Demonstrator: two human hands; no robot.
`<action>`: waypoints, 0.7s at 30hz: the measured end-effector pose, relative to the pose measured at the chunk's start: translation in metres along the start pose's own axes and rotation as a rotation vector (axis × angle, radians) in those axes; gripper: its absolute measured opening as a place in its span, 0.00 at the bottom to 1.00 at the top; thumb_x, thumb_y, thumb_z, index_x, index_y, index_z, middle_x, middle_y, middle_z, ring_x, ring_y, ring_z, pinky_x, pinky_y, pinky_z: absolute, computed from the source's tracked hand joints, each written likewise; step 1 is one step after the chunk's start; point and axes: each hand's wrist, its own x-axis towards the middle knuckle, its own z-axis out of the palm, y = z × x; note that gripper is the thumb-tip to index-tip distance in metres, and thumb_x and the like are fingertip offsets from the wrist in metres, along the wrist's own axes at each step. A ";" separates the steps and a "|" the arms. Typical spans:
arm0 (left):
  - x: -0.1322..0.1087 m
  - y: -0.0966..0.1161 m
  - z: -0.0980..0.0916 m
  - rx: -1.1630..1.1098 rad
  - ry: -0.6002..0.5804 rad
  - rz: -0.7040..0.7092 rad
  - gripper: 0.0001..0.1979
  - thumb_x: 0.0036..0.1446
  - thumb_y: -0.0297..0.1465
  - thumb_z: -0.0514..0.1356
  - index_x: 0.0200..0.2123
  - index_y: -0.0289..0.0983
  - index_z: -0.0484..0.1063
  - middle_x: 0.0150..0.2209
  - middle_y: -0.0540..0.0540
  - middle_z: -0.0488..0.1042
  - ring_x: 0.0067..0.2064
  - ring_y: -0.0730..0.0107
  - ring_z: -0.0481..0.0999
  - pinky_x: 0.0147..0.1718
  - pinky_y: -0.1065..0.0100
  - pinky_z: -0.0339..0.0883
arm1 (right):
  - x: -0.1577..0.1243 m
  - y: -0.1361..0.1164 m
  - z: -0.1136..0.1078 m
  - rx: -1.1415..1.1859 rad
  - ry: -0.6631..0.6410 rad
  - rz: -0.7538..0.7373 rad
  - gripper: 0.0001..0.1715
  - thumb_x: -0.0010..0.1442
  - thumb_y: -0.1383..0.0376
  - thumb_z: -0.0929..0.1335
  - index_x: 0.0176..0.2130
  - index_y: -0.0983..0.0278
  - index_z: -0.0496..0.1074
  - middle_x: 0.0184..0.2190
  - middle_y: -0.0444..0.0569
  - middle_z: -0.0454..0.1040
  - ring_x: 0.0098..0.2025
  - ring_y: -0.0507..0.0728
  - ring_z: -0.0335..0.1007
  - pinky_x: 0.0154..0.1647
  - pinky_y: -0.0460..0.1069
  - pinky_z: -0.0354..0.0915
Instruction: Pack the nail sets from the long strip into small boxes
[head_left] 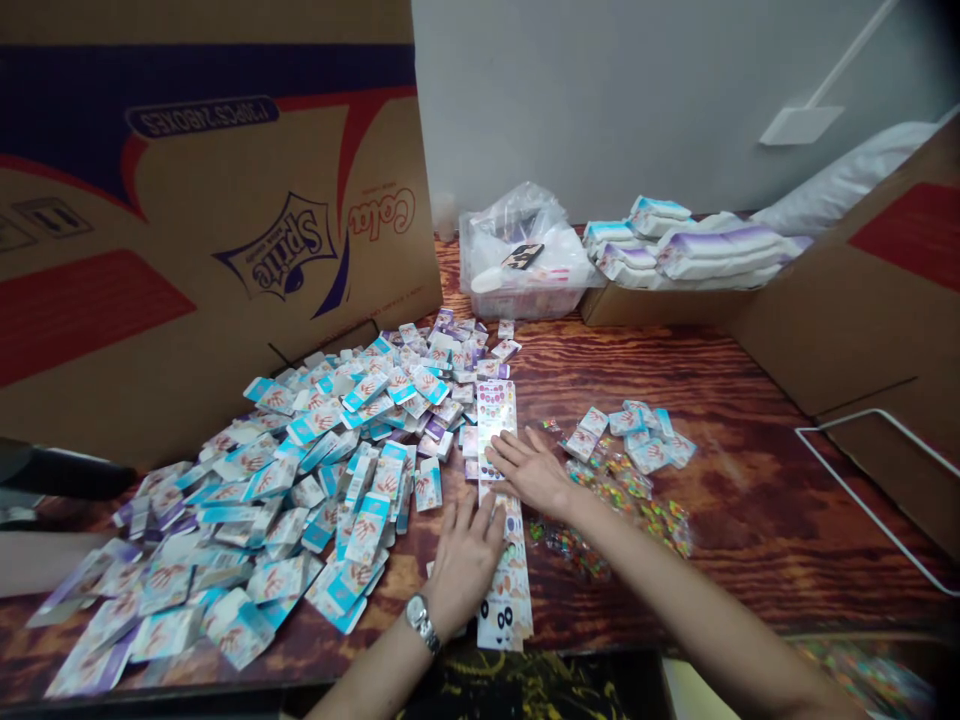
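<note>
A long strip of printed sticker sheets point(504, 585) lies on the table in front of me, patterned with small coloured shapes. My right hand point(534, 478) rests across its middle with fingers stretched out, pressing lightly on the paper. My left hand point(466, 562), with a metal watch on the wrist, lies at the strip's left edge, fingers apart and pointing forward. Left of it spreads a large heap of small blue-and-white boxes point(367, 530) printed with hands, some purple ones among them. Several small packets of colourful candy point(660, 520) lie just right of my right forearm.
A big cardboard carton point(225, 200) stands behind the heap, another carton point(847, 290) at right. A clear plastic tub point(525, 300) and stacked white packs point(720, 250) sit at the back. A few flat boxes point(637, 435) lie beyond the candy. Another person's forearm point(37, 562) enters at left.
</note>
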 end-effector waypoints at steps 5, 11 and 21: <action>0.005 0.005 -0.030 -0.623 -0.122 -0.315 0.15 0.63 0.37 0.49 0.40 0.36 0.72 0.36 0.41 0.76 0.39 0.60 0.74 0.39 0.58 0.66 | -0.012 -0.012 -0.011 -0.079 0.055 0.033 0.22 0.64 0.58 0.61 0.57 0.56 0.63 0.53 0.54 0.69 0.56 0.64 0.62 0.58 0.69 0.47; 0.005 0.007 -0.026 -1.470 -0.426 -0.763 0.28 0.54 0.52 0.52 0.39 0.32 0.70 0.31 0.44 0.74 0.26 0.73 0.71 0.26 0.70 0.63 | -0.013 -0.015 -0.013 -0.042 0.048 -0.014 0.15 0.61 0.64 0.65 0.48 0.63 0.69 0.47 0.53 0.73 0.50 0.60 0.67 0.52 0.57 0.59; 0.014 0.002 -0.040 -2.113 -0.288 -1.094 0.24 0.54 0.47 0.57 0.44 0.34 0.68 0.37 0.40 0.76 0.35 0.63 0.77 0.34 0.64 0.68 | -0.037 -0.058 -0.071 0.217 0.017 -0.150 0.12 0.64 0.66 0.61 0.33 0.63 0.72 0.27 0.46 0.74 0.30 0.53 0.67 0.33 0.47 0.59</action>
